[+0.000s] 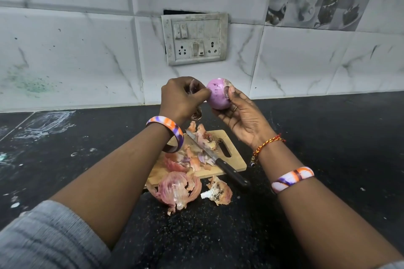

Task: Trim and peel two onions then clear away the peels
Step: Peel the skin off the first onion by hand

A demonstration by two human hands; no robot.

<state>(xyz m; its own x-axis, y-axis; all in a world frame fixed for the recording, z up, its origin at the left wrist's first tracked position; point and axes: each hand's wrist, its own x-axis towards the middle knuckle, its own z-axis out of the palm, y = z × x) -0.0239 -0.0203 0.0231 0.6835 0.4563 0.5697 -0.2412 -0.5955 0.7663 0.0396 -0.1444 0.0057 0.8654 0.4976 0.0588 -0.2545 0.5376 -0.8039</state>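
— What are your fingers doing?
— My right hand (239, 113) cups the peeled onion (218, 93) above the counter's (328, 137) back edge. My left hand (182, 99) has its fingers pinched on a strip of peel (194, 86) beside it.
— Any writing?
— None readable.

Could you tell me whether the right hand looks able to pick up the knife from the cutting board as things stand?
Probably not at once: the right hand is shut on the onion. The knife itself lies open on the cutting board, its handle toward that side, with only peels beside the blade.
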